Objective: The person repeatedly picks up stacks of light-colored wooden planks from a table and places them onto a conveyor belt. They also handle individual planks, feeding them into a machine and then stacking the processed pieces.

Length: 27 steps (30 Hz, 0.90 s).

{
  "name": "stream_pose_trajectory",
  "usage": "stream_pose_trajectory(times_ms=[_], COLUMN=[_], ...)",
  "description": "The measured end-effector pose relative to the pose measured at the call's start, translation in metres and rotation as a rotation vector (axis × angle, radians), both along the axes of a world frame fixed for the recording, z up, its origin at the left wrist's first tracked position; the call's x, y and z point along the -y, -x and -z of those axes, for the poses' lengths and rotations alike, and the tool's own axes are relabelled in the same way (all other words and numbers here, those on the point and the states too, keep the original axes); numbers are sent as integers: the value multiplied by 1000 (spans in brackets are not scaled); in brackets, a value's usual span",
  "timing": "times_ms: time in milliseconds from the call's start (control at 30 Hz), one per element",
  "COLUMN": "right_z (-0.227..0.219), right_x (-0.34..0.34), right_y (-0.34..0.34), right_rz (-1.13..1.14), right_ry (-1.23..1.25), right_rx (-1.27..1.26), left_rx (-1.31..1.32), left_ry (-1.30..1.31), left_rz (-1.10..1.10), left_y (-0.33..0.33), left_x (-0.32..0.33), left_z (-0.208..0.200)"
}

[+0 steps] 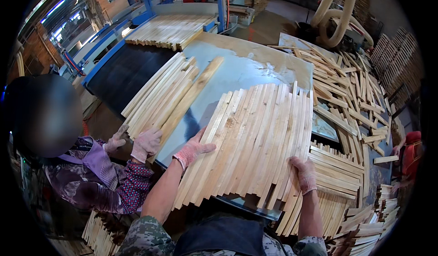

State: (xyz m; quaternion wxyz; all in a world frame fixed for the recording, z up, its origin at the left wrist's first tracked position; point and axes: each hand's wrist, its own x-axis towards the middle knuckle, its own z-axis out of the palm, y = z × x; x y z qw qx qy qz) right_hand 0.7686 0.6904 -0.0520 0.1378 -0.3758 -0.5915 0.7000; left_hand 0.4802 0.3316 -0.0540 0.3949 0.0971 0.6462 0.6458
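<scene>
A wide row of pale wooden strips [248, 137] lies side by side in front of me, its near ends jutting past the edge of a metal-topped table [191, 124]. My left hand [194, 151], in a pinkish work glove, grips the row's left side, thumb on top and fingers partly hidden along the outer strip. On the opposite side my right hand [305, 174], gloved alike, clasps the outer strips near their close ends; some of its fingers are out of sight. A few strips stick out unevenly at both ends.
At left a co-worker's gloved hands [147, 144] hold a smaller bundle of strips [164, 92]. Another row [171, 28] sits by a blue machine frame [221, 5]. Loose sticks [337, 87] heap up at right, above stacked strips [335, 174]. Another person in red [412, 155] is far right.
</scene>
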Motion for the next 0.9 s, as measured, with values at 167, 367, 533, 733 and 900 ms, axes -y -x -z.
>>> stream_pose_trajectory(times_ms=[167,367,533,733,900], right_z=[4,1,-8,-6,-4], right_x=[-3,0,4,3,2], right_y=[-1,0,1,1,0], right_rz=[-3,30,25,31,15], right_ry=[-15,-18,-24,-12,-28], right_rx=[9,7,27,8,10], left_rx=[-10,-21,-8,-10,-20], left_ry=[-39,-60,-65,-53,-51], left_rz=[-6,16,20,3,3], left_y=[-1,-1,0,-5,-2], left_x=[1,-1,2,0,1], left_z=[2,1,7,-3,0])
